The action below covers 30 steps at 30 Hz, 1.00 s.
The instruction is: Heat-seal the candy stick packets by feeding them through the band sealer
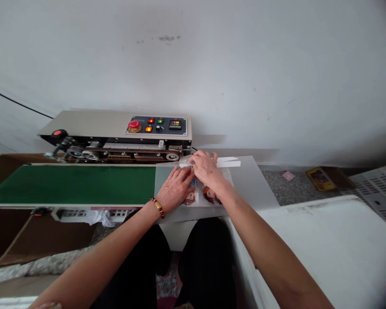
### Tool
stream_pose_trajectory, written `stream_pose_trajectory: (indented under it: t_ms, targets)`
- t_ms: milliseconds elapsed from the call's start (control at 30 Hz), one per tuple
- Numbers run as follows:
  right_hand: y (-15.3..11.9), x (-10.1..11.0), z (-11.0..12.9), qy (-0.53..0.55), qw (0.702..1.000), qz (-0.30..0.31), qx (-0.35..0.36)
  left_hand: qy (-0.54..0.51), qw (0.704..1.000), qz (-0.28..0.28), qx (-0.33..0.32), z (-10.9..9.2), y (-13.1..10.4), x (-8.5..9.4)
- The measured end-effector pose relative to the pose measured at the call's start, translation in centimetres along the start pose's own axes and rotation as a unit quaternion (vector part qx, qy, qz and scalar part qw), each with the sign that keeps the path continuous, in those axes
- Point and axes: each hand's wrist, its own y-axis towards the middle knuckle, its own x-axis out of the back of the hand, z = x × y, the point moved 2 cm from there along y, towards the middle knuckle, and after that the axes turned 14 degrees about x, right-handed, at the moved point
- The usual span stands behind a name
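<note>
A clear plastic bag with printed cartoon figures [209,194] lies flat on a translucent sheet [252,189] at the right end of the green belt. My left hand [176,188], with a beaded bracelet at the wrist, rests on the bag's left part, its fingers spread. At the bag's top edge, beside a white strip [229,162], my right hand [206,168] has its fingers bent down. Whatever its fingertips may hold is hidden under them.
Behind the green conveyor belt [83,184] stands a sealing machine [109,124] with a red knob and lit buttons. A white surface [334,240] is at right, a cardboard box [48,240] at left, and a white crate [378,193] far right.
</note>
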Motion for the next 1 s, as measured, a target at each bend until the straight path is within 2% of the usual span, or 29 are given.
stream_pose_trajectory:
  t_ms: [67, 167, 333, 400, 500, 700, 800, 900, 1000]
  targets:
    - [-0.6, -0.2, -0.5, -0.027, 0.999, -0.016, 0.007, 0.005, 1.0, 0.001, 0.006, 0.0, 0.0, 0.0]
    - [-1.1, -0.8, -1.1, -0.041, 0.999, -0.005, 0.027, -0.003, 1.0, 0.003, 0.003, 0.0, -0.1, -0.2]
    - [-0.9, -1.2, -1.6, 0.018, 1.0, -0.004, -0.008, -0.014, 1.0, 0.008, -0.003, 0.2, -0.2, -0.2]
    - [-1.0, -1.2, -1.6, 0.034, 0.999, -0.016, -0.022, -0.019, 1.0, 0.008, -0.001, 0.2, -0.3, -0.1]
    - [-1.4, -1.0, -1.5, 0.018, 0.999, -0.03, 0.0, -0.026, 1.0, 0.009, -0.002, 0.1, -0.3, 0.0]
    - [-1.1, -0.9, -1.3, 0.007, 1.0, -0.004, 0.018, -0.012, 1.0, 0.004, -0.004, 0.2, -0.2, -0.1]
    - [-1.2, -0.7, -1.9, 0.018, 0.999, -0.031, 0.011, -0.013, 1.0, 0.006, -0.004, 0.6, 0.1, 0.1]
    - [-2.5, 0.1, -2.6, 0.017, 0.997, -0.073, -0.019, -0.01, 1.0, 0.002, -0.001, 1.2, 0.5, 0.5]
    - [-5.0, 0.7, -3.2, 0.014, 0.996, -0.083, -0.031, -0.01, 1.0, 0.004, 0.008, 2.0, 0.5, 0.9]
